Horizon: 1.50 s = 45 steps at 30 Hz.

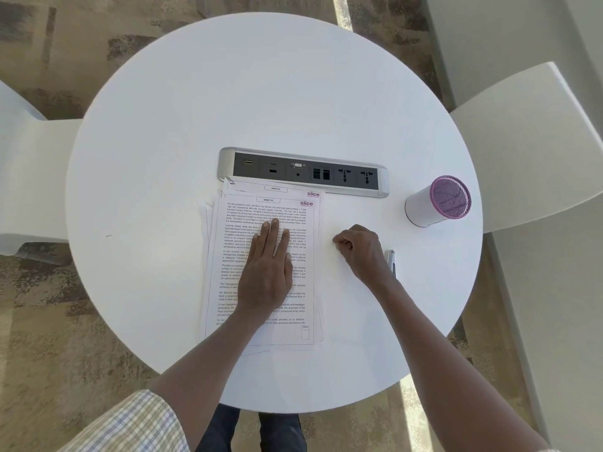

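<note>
A loose stack of printed paper sheets (238, 223) lies on the round white table (163, 141), slightly fanned. My left hand (268, 269) rests flat on the top sheet with fingers straight. To the right of the stack, my right hand (360, 251) sits on the bare table with its fingers curled; whether it pinches something small I cannot tell. A silver pen or similar slim object (391, 259) lies on the table just right of that hand, partly hidden by the wrist.
A socket and port panel (303, 172) is set into the table behind the papers. A white cup-like holder with purple mesh (437, 202) lies tipped at the right. White chairs (522, 132) stand on both sides.
</note>
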{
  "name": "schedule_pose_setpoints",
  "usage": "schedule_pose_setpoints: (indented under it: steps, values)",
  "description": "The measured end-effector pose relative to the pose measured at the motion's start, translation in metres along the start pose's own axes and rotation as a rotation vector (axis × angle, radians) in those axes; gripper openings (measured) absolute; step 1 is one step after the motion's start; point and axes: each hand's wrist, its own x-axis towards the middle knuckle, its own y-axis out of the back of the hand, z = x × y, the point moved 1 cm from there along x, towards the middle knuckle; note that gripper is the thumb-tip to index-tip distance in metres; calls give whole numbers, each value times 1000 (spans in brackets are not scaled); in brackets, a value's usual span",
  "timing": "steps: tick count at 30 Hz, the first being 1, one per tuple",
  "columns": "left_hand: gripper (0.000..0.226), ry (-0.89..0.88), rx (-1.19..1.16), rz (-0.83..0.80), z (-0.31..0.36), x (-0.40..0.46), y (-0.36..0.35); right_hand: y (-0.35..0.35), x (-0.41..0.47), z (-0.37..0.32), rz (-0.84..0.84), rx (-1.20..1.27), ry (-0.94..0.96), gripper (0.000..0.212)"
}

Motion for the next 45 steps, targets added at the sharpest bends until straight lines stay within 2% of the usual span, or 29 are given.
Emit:
schedule_pose_setpoints:
  steps: [10,16,24,26,29,33,35,40,45]
  values:
    - [52,6,2,-5,2,0,1,2,0,-5,-131,-194,71,19]
    - [52,8,1,-4,1,0,1,3,1,-12,-246,-378,180,10]
    - [52,14,11,6,0,0,0,-2,-3,-11,-242,-473,182,12]
    - [52,15,9,4,0,0,-1,-4,-5,-9,-219,-417,159,8]
    - [52,17,9,-1,1,0,0,-3,-6,-4,-136,-172,43,7]
    - [51,13,3,2,1,0,1,1,-5,0,-27,278,-297,6]
    - [51,12,2,5,2,1,1,4,-5,3,29,406,-425,11]
    - [51,8,-4,15,2,0,1,24,-2,8,103,601,-479,15]
    - [52,2,-5,21,2,0,1,63,9,19,303,659,-479,13]
